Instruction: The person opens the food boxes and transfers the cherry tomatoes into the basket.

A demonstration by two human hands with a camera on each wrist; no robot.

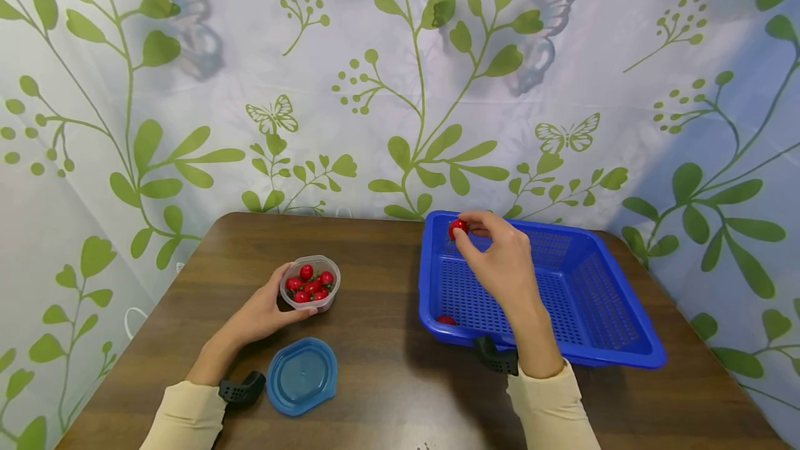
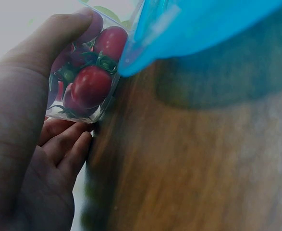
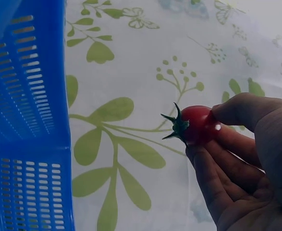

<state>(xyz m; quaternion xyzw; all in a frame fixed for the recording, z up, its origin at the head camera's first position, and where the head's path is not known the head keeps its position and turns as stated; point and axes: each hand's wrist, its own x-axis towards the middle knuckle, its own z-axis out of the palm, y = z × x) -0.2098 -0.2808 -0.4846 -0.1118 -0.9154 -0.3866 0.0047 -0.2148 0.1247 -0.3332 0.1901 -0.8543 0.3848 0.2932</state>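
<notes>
The right hand (image 1: 502, 262) pinches a red tomato (image 1: 458, 230), the blue basket (image 1: 609, 355) beneath it; well to its left, the left hand (image 1: 265, 312) grips the tub (image 1: 328, 303) of tomatoes (image 1: 310, 288)

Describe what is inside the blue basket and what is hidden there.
One red cherry tomato shows inside the blue basket, at its near-left corner, partly covered by the near rim. The right hand and forearm hide whatever lies behind them.

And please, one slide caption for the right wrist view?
Fingers pinch a red tomato, blue basket at the picture's left.
</notes>
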